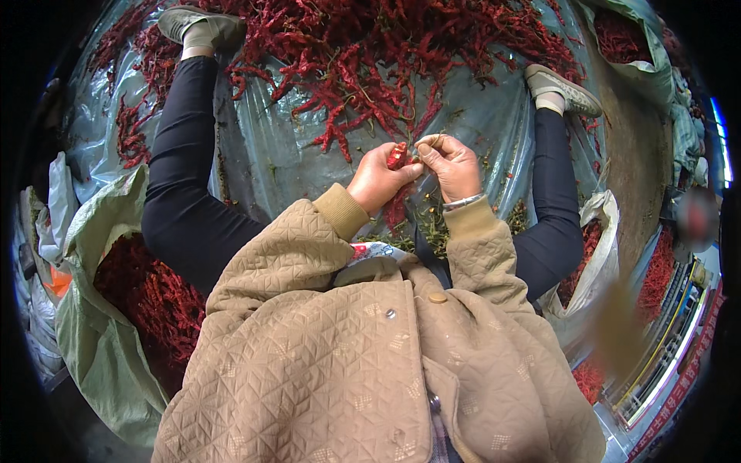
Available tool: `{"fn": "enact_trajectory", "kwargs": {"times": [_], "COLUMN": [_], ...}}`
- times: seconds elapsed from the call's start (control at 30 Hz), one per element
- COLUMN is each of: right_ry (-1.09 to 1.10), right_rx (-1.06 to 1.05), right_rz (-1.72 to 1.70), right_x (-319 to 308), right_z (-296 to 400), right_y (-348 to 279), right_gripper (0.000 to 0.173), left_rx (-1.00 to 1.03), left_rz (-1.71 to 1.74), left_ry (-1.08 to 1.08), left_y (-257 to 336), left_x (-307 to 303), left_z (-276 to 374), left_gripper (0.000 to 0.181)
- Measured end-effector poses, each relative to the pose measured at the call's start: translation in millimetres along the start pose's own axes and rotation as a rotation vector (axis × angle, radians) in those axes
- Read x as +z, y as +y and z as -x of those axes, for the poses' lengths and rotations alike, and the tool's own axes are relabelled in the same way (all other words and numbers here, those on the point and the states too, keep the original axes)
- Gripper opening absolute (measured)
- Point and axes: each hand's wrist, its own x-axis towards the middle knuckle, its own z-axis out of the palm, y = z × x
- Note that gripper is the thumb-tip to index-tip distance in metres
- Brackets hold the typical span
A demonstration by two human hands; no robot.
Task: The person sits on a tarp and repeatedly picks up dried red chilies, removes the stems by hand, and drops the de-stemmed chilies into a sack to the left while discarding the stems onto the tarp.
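Observation:
My left hand (379, 178) is closed around a few dried red chili peppers (397, 156), whose ends show above the thumb and whose tips hang below the palm. Beside it, almost touching, my right hand (450, 165) pinches a thin greenish stem (438, 138) between thumb and forefinger. Under the hands, on the plastic sheet between the legs, lies a small heap of green stems (434, 226). Just beyond the fingers a large pile of dried red chilies (370, 63) spreads over the sheet.
Bluish plastic sheeting (278, 173) covers the floor between my outstretched legs. An open greenish woven sack (95, 347) of red chilies stands at the left, and a white sack (605, 243) of chilies at the right. Another chili-filled sack (651, 75) is at the upper right.

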Motion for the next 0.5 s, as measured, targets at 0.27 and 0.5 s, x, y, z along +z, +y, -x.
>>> {"fn": "enact_trajectory", "kwargs": {"times": [0.27, 0.5], "right_ry": [-0.133, -0.276], "right_rx": [0.317, 0.214], "right_rz": [-0.455, 1.229], "right_x": [-6, -105], "right_z": [2, -41], "right_y": [-4, 10], "right_gripper": [0.006, 0.022], "left_rx": [0.321, 0.024], "left_rz": [-0.468, 0.069], "left_ry": [-0.131, -0.010], "left_y": [-5, 1], "left_x": [-17, -30], "left_z": [-2, -12], "left_gripper": [0.006, 0.008]}}
